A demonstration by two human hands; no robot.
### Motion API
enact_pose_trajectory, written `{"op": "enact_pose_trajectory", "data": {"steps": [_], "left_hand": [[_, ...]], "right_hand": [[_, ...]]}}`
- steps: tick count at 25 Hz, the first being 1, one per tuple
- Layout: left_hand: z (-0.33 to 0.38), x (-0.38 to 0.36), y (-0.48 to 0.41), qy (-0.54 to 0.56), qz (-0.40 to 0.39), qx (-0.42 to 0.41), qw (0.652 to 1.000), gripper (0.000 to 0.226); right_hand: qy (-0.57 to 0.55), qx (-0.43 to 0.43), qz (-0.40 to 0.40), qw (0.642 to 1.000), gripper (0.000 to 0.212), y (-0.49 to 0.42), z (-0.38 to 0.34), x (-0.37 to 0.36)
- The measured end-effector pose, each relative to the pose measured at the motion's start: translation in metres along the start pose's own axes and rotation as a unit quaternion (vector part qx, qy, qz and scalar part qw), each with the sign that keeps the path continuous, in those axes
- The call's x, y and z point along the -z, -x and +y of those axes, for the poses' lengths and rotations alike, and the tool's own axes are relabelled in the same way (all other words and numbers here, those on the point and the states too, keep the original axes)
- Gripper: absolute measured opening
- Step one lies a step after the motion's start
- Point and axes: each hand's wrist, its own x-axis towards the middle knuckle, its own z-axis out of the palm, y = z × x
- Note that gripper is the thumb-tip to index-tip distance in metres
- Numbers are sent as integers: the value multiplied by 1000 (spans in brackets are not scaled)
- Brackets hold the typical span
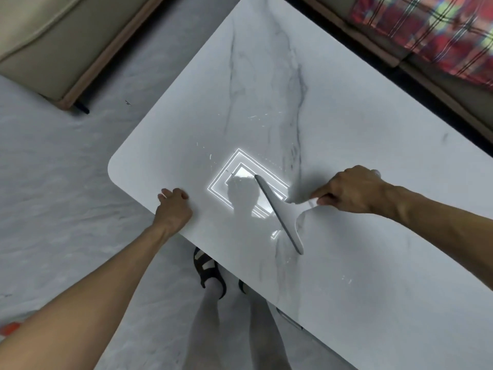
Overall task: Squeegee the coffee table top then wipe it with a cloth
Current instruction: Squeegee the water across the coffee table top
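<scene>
The coffee table top (346, 263) is white marble with grey veins and runs diagonally across the head view. A white squeegee (284, 217) with a grey rubber blade lies against the surface near the table's near-left corner. My right hand (352, 189) grips its handle from the right. My left hand (173, 206) rests on the table's near edge, fingers curled over the rim and holding nothing. A ceiling light's reflection and thin water streaks show around the blade. No cloth is in view.
A beige sofa (53, 36) stands at the top left on the pale floor. Another sofa with a red plaid cover (426, 30) runs along the table's far side. My sandalled feet (210, 273) stand at the table's near edge.
</scene>
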Motion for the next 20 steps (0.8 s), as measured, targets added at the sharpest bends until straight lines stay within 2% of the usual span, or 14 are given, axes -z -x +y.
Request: {"op": "enact_pose_trajectory", "data": {"steps": [3, 7, 9, 11, 16, 20], "left_hand": [[-9, 7, 8, 79, 79, 5, 994, 42], [-28, 22, 11, 143, 156, 14, 977, 33], [-34, 29, 8, 151, 187, 13, 971, 27], [-37, 35, 5, 153, 186, 15, 970, 28], [-24, 30, -4, 146, 94, 11, 985, 29], [-7, 19, -12, 125, 61, -31, 990, 41]], "right_hand": [[3, 42, 11, 999, 28, 3, -20, 10], [5, 175, -1, 984, 31, -50, -127, 14], [9, 181, 2, 984, 37, -86, -173, 21], [0, 165, 24, 986, 39, -113, -190, 31], [-105, 99, 62, 988, 35, -118, -120, 29], [-125, -47, 73, 988, 38, -58, -31, 1]]}}
